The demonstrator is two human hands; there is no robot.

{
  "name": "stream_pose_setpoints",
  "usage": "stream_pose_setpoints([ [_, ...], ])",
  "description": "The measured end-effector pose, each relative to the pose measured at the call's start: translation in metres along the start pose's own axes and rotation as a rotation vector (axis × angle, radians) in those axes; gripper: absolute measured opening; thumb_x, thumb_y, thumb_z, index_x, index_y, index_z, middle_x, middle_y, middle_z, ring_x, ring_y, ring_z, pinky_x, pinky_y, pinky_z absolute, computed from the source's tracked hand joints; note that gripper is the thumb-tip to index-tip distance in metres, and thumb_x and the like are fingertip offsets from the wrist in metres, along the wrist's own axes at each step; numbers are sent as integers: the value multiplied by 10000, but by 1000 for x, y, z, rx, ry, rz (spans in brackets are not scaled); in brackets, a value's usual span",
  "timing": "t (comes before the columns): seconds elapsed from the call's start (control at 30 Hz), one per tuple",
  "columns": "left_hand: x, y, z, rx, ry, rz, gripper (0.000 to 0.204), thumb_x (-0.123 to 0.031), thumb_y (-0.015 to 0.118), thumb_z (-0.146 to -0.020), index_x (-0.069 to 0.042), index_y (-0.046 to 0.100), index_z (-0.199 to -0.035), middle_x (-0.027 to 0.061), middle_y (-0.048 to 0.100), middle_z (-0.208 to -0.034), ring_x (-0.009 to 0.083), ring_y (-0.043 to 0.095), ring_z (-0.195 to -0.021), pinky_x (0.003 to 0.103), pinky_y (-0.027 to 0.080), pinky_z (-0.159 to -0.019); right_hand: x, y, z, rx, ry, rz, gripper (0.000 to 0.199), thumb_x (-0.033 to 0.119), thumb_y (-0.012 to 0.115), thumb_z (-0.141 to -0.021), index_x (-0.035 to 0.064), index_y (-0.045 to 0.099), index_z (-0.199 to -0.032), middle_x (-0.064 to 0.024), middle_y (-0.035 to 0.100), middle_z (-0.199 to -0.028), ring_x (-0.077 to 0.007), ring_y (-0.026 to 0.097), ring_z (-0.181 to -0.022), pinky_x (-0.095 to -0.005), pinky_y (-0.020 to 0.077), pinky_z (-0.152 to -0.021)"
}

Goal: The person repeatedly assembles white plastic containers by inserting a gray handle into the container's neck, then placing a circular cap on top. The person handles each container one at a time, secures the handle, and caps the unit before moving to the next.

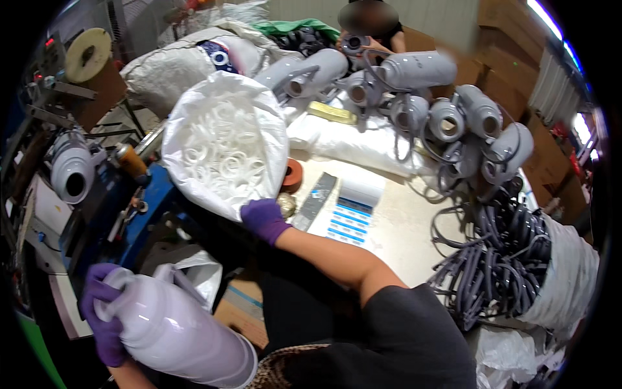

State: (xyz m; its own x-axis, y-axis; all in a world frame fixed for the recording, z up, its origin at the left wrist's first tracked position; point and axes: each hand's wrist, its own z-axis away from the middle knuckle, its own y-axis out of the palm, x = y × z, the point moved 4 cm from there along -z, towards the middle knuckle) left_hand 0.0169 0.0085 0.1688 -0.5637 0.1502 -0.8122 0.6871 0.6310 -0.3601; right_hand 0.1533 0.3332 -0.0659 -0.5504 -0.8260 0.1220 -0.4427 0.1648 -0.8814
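My left hand (105, 318), in a purple glove, is wrapped round the neck of a pale lilac vacuum flask (184, 330). The flask lies tilted across my lap, its neck toward the upper left and a handle on its upper side. My right hand (264, 219), gloved in purple too, is closed at the near edge of a white bag (275, 123), seemingly gripping its lip; its fingertips are partly hidden. Many translucent white plastic rings (227, 149) fill the bag.
Several grey flasks (421, 68) stand and lie along the table's far side, where another person (395, 39) handles one. Grey straps (492, 272) are heaped at right. A label roll (361, 191), orange tape (293, 175) and a yellow block (332, 112) lie on the table. Blue machinery (152, 211) stands at left.
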Motion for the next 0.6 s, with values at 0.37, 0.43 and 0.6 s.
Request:
stream_pose_setpoints([
  [0.37,241,-21,74,-125,-561,607,353,-258,490,-1080,31,648,-1207,111,683,-1135,195,657,-1032,347,535,-924,-235,-173,124,-124,213,431,109,190,697,-756,149,719,-855,-108,686,-840,-290,684,-840,-418,522,-758],
  [0.43,264,-32,95,-57,-598,661,357,-232,468,-1090,36,649,-1239,134,691,-1177,200,664,-1070,358,544,-937,-278,-221,177,384,461,1007,130,194,643,-863,200,772,-868,-78,736,-862,-269,724,-857,-408,539,-727],
  [0.6,250,-18,65,-59,-428,79,294,-189,540,-1042,-8,699,-1210,159,689,-1184,258,636,-1116,371,470,-1026,-392,-247,284,408,786,483,471,178,618,-877,156,647,-1346,-205,696,-1246,-380,643,-1183,-478,491,-1014],
])
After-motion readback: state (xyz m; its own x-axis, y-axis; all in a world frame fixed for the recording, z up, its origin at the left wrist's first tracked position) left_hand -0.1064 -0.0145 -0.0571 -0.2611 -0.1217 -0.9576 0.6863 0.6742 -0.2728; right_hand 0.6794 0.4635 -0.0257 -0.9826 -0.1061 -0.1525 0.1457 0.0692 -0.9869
